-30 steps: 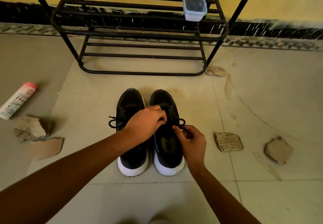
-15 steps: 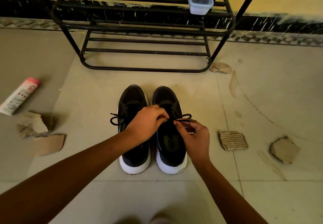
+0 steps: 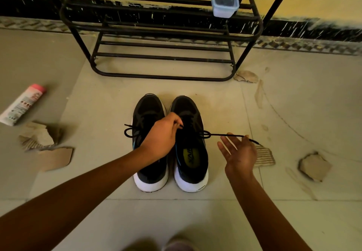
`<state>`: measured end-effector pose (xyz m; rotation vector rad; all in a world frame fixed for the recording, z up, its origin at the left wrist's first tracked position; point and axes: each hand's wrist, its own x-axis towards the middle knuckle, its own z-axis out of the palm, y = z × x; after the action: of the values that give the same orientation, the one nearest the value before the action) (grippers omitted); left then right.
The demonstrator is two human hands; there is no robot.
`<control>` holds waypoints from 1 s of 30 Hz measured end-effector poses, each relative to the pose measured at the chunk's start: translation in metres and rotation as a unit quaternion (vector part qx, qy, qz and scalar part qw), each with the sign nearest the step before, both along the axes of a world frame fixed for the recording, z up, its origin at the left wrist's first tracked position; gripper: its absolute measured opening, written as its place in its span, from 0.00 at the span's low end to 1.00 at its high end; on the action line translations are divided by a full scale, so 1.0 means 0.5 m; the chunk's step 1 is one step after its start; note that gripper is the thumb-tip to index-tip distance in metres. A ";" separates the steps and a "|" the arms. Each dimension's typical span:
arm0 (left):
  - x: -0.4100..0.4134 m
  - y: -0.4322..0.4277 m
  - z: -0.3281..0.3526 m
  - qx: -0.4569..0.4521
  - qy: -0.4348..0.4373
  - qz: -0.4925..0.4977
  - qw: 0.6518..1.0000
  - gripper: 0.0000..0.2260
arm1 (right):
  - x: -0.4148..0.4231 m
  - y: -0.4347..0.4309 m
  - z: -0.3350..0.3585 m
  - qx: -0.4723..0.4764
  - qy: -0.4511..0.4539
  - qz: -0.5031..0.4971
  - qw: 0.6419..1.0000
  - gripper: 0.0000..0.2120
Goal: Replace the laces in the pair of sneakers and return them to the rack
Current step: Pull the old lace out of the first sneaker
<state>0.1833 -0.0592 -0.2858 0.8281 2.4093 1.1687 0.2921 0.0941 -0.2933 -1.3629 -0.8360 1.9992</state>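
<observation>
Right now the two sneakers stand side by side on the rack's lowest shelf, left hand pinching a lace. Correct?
No. The head view shows the sneakers side by side on the floor before the rack; the left hand does pinch a lace.

The light is dim and warm, with a yellow cast. My forearms [image 3: 78, 201], near the lens, go dark. Soft shadows hug the shoes [image 3: 186, 110] and scraps [image 3: 314, 167]. The wide lens bows the rack [image 3: 162, 77] at the far edge; my feet [image 3: 176, 246] blur at the near edge.
</observation>
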 end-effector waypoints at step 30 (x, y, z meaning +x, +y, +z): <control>0.022 0.010 0.028 -0.157 0.105 -0.061 0.980 0.15 | 0.018 -0.066 -0.054 0.411 -0.183 0.333 0.829 0.15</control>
<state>0.1944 -0.0542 -0.2721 1.0188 2.5747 0.6582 0.3009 0.0613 -0.3204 -0.9756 -2.2772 1.4262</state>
